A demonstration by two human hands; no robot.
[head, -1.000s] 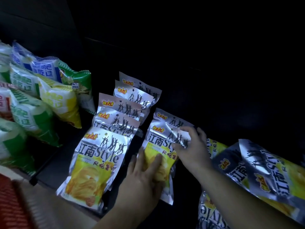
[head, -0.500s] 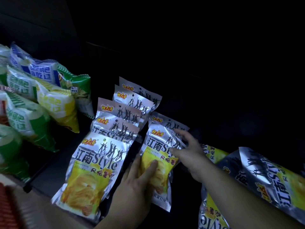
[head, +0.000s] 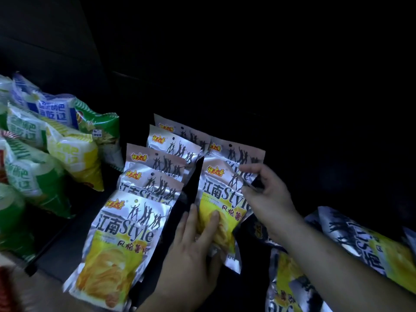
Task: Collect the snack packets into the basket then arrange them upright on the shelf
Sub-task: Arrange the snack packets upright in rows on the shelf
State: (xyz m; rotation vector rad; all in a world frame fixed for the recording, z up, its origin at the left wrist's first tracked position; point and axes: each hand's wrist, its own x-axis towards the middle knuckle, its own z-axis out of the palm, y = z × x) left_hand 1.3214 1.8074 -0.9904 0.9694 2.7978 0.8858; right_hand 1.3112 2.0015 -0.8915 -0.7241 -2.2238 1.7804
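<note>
Nearest to the camera, the left hand (head: 193, 248) lies with its fingers almost straight on the lower yellow part of a silver potato-chip packet (head: 221, 199). It presses and steadies the bottom, and I cannot tell if any finger goes behind the foil. Just beyond it, the right hand (head: 267, 194) pinches the top right corner of the same packet between thumb and fingers. In this way the packet stands leaning back on the dark shelf (head: 67, 242), with its printed face toward the person. I judge that the two hands share the work like this because the bag is soft and slippery: one fixes the foot, the other sets the tilt of the head. Under the right forearm, several packets of the same kind (head: 360, 244) lie flat in a pile, probably waiting for their turn. Just beside the left hand, on its left, a row (head: 126, 235) of the same packets stands one behind the other, overlapping like tiles. Directly beyond the fingers of the right hand one more packet (head: 236, 152) stands behind the held one, so a second row seems to begin here. Well to the left of both hands, green and yellow snack bags (head: 51, 167) lean in another section.
</note>
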